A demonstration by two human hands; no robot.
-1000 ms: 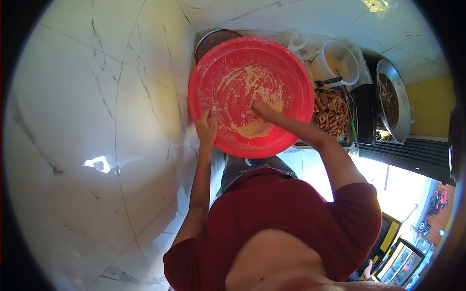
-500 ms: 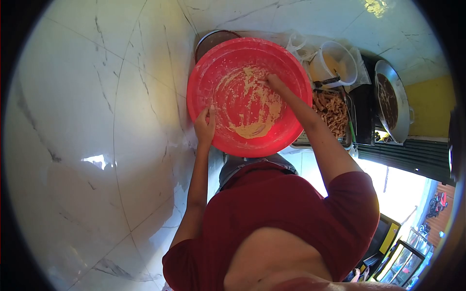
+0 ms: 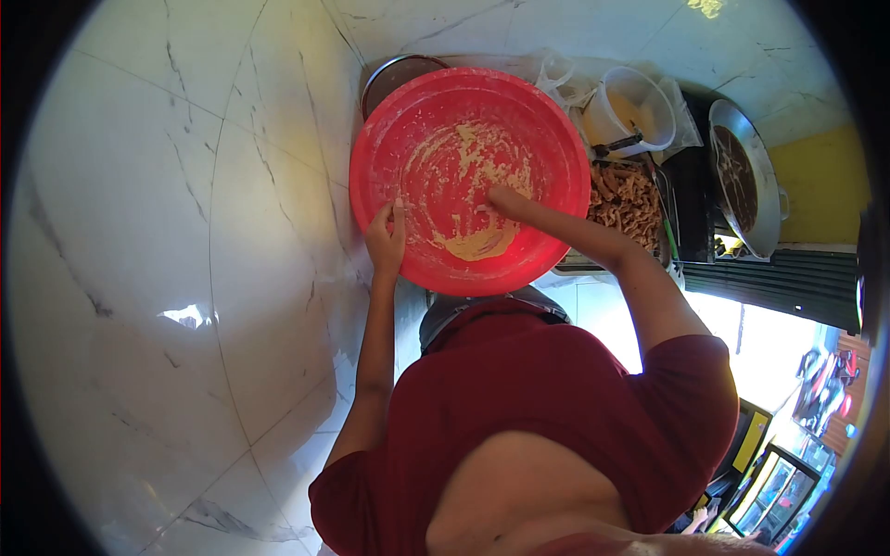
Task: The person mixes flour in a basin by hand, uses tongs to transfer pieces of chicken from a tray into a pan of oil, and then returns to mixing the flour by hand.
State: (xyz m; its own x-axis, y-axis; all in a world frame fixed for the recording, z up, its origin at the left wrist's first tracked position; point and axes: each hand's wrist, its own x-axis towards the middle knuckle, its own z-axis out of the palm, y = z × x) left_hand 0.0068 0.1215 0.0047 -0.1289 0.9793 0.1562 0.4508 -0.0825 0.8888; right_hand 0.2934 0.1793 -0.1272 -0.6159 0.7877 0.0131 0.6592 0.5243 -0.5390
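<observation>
A large red plastic basin [image 3: 547, 111] is in front of my body, its inside streaked with pale wet batter [image 3: 480, 244] that pools at the near side. My left hand [image 3: 386, 239] grips the basin's left rim, thumb over the inside and fingers outside. Inside the basin, my right hand [image 3: 505, 202] reaches down to the bottom just above the pooled batter. Its fingers point left and look coated with batter, so their exact shape is hard to make out.
Right of the basin lies a tray of brown fried-looking pieces [image 3: 619, 199]. Behind it stands a white bucket [image 3: 663, 130] with yellowish contents and a dark handle across its rim. Farther right, a wide metal wok [image 3: 765, 208] holds dark liquid. A tiled wall [image 3: 139, 232] borders the left.
My right hand has swept from the far right part of the basin toward me, nearer the pooled batter. My left hand keeps its hold on the rim.
</observation>
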